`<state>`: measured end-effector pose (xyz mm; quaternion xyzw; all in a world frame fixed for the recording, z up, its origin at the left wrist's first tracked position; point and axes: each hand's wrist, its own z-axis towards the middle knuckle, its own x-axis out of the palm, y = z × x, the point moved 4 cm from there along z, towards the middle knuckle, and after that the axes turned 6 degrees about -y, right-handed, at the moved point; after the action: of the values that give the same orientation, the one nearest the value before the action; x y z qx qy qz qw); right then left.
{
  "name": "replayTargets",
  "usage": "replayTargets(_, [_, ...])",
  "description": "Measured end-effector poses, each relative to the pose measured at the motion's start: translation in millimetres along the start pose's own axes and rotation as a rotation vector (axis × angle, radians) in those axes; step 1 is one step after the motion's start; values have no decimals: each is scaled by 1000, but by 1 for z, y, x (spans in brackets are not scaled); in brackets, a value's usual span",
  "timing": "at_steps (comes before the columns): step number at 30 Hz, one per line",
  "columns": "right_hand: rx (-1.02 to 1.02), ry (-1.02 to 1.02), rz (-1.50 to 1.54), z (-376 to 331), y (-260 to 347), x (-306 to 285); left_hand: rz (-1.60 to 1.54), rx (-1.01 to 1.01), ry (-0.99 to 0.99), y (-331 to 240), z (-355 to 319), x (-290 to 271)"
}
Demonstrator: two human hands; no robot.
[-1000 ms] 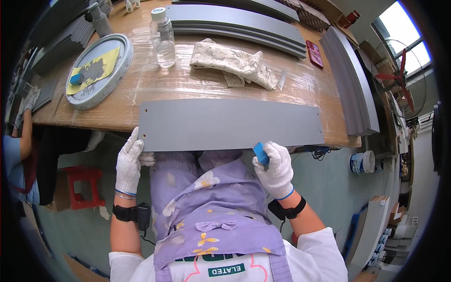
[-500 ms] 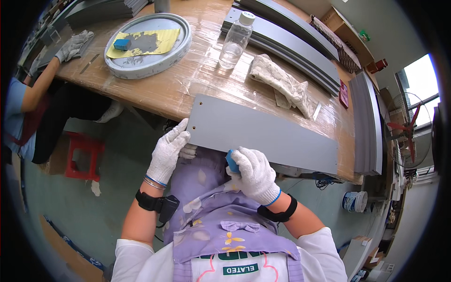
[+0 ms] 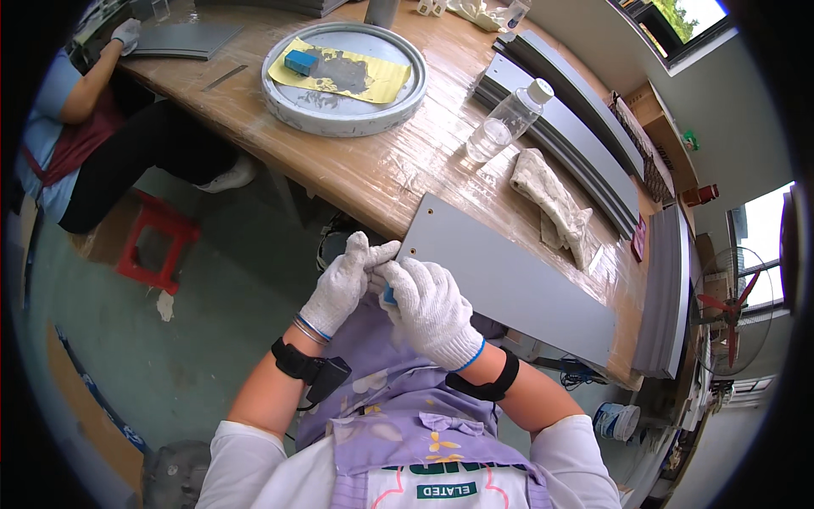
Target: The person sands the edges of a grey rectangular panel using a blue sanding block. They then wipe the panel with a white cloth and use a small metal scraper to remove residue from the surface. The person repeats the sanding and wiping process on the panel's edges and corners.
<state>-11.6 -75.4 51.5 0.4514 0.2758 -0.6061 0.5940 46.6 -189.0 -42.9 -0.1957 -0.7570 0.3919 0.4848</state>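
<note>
A long grey panel with two small brass-coloured holes at its left end lies across the table's near edge. My left hand, in a white knit glove, grips the panel's near left corner, some fingers hidden beneath it. Close beside it, my gloved right hand is closed on a small blue block, mostly covered by the fingers, at the panel's near edge. Another blue block rests on a yellow sheet smeared with grey paste, on an upturned round lid.
Beyond the panel are a clear bottle with a white cap and a stained cloth. Stacked grey panels stand behind, more at the right. A co-worker sits at the left near a red stool. A fan stands far right.
My right hand has moved left along the panel's near edge with the blue block, up to my left hand. The view has turned, so the table appears shifted right.
</note>
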Motion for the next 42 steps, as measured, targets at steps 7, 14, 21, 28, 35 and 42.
replayTargets(7, [-34,117,-46,-2,-8,-20,-143,-36,63,-5,-5,3])
replayTargets(14, [952,3,597,10,-95,-67,86,-20,-46,9,1,0])
replayTargets(21, [1029,-33,1603,58,-133,17,147,-199,17,7,2,15])
replayTargets(28, [900,21,1502,126,-152,7,144,-230,33,5,-1,11])
replayTargets(35, [586,-38,652,202,-121,19,174,-226,19,8,-4,10])
replayTargets(42, [80,162,-53,199,-95,63,310,-87,-158,-3,-5,8])
